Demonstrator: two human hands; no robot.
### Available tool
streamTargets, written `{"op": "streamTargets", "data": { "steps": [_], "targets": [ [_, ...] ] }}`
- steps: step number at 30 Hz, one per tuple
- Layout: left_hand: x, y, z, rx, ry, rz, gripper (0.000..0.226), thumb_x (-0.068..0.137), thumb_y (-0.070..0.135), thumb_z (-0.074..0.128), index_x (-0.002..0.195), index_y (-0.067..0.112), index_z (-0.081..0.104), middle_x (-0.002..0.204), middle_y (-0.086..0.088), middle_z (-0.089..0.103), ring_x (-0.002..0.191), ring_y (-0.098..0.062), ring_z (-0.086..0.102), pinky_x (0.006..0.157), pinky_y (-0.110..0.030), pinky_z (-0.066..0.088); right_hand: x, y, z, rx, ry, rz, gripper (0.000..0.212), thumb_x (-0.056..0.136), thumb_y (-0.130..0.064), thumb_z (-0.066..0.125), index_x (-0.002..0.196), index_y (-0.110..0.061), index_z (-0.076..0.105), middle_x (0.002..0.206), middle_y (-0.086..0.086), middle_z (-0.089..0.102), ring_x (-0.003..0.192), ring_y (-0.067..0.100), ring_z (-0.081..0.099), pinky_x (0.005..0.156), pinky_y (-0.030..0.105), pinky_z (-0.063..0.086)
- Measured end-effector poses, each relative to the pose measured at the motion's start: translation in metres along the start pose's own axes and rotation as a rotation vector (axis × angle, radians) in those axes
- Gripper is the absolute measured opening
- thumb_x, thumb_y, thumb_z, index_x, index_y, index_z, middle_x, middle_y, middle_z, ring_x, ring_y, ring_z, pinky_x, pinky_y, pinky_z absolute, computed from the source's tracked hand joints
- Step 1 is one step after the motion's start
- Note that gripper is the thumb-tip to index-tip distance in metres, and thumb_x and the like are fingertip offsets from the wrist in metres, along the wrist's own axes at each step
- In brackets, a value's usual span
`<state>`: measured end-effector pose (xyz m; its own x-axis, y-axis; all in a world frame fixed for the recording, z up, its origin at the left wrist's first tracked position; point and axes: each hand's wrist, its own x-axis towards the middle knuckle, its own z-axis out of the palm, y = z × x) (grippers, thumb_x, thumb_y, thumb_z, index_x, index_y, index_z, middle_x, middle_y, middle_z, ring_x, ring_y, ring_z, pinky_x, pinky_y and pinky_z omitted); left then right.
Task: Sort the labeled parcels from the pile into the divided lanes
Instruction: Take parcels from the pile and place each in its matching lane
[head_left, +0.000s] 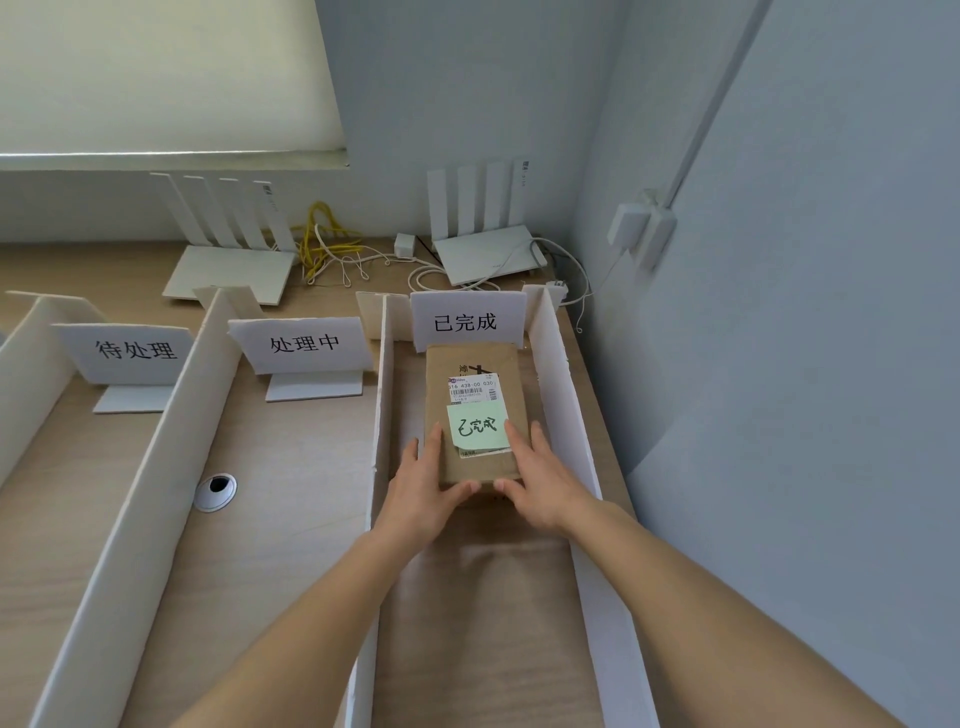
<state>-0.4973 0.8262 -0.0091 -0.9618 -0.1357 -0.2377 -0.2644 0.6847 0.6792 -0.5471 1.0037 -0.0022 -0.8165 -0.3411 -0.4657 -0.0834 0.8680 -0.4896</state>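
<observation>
Right now my left hand (423, 483) and my right hand (537, 480) flank the near end of the flat brown cardboard parcel (474, 415), fingers fairly straight along its two long sides and thumbs meeting at its near edge (a light two-sided hold, not a clench). It lies in the right-hand lane, between the white foam-board divider (382, 415) and the white outer wall (563, 395), its far end just under the white sign card reading 已完成 (467, 321) near the desk's far right corner. The pale green sticky note (478, 426) on top carries the same words, so the lane looks correct. My worry is the fit: pushing farther could tip the sign card over, and a skewed shove could nudge the light divider out of line. My fingertips also sit beside the note and could peel it loose.
</observation>
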Motion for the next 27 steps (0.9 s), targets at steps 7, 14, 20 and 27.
{"op": "streamTargets", "data": {
  "steps": [7,14,20,27],
  "targets": [
    [-0.021,0.034,-0.059,0.064,0.05,0.074,0.083,0.092,0.046,0.065,0.157,0.031,0.016,0.166,-0.004,0.009,0.15,-0.025,0.02,0.115,-0.038,0.029,-0.06,-0.032,-0.045,-0.183,0.084,0.012,0.08,0.105,-0.041,0.049,0.161,-0.035,-0.008,0.17,0.005,-0.006,0.151,0.035,0.027,0.115,0.05,0.039],
    [-0.095,0.092,-0.19,0.235,0.248,0.159,0.082,0.091,0.054,0.062,0.157,0.032,0.019,0.165,0.008,0.011,0.15,-0.016,0.019,0.115,-0.04,0.031,-0.143,-0.131,-0.128,-0.369,0.232,-0.098,0.082,0.101,-0.055,0.047,0.162,-0.032,-0.003,0.17,0.0,0.005,0.151,0.025,0.027,0.11,0.048,0.043],
    [-0.224,0.116,-0.291,0.354,0.384,0.133,0.086,0.086,0.065,0.06,0.156,0.038,0.018,0.164,0.013,0.016,0.148,-0.012,0.023,0.109,-0.043,0.039,-0.247,-0.235,-0.161,-0.488,0.329,-0.28,0.082,0.1,-0.059,0.046,0.163,-0.031,0.001,0.171,0.003,0.005,0.153,0.027,0.024,0.117,0.046,0.033],
    [-0.378,0.111,-0.38,0.39,0.566,0.038,0.083,0.085,0.067,0.06,0.154,0.041,0.024,0.16,0.011,0.029,0.144,-0.012,0.033,0.109,-0.037,0.04,-0.36,-0.345,-0.141,-0.576,0.368,-0.53,0.075,0.099,-0.062,0.047,0.161,-0.038,0.014,0.17,-0.005,0.009,0.152,0.021,0.027,0.118,0.041,0.032]
  ]
}}
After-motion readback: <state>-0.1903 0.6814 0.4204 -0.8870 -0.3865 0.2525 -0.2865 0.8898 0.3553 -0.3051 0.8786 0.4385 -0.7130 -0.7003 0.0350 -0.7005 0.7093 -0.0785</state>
